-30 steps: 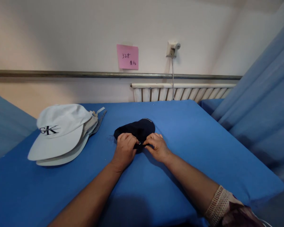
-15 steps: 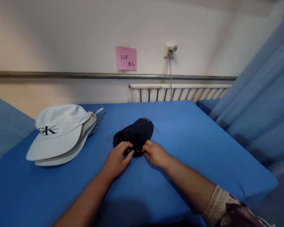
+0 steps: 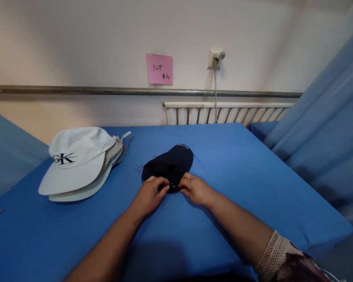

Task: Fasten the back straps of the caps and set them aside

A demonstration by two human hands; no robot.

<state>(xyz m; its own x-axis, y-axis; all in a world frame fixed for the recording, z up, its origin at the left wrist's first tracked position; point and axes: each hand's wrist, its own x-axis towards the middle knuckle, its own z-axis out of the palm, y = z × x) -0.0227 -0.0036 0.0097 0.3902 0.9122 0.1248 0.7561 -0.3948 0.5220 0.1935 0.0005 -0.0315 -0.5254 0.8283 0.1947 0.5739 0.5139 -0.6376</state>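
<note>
A black cap (image 3: 172, 162) lies in front of me, its brim with small white lettering pointing away to the right. At its near edge runs the back strap with a small shiny buckle (image 3: 172, 185). My left hand (image 3: 150, 194) pinches the strap just left of the buckle, thumb and forefinger closed. On the other side, my right hand (image 3: 195, 189) pinches the strap's right part between thumb and fingers. The strap between the fingertips is small and dark, so its fastening cannot be made out.
Stacked caps, a white one (image 3: 79, 152) with a black "CK"-like logo on top, sit at the left. Everything lies on a blue-covered table (image 3: 241, 168). Behind it are a radiator (image 3: 232, 113), a metal rail (image 3: 106, 91) and a pink note (image 3: 159, 69). A blue curtain (image 3: 326, 117) hangs right.
My left hand came off the cap's top side, opened a little near the strap, then closed on it again. The right hand stayed on the strap. The cap now lies flatter.
</note>
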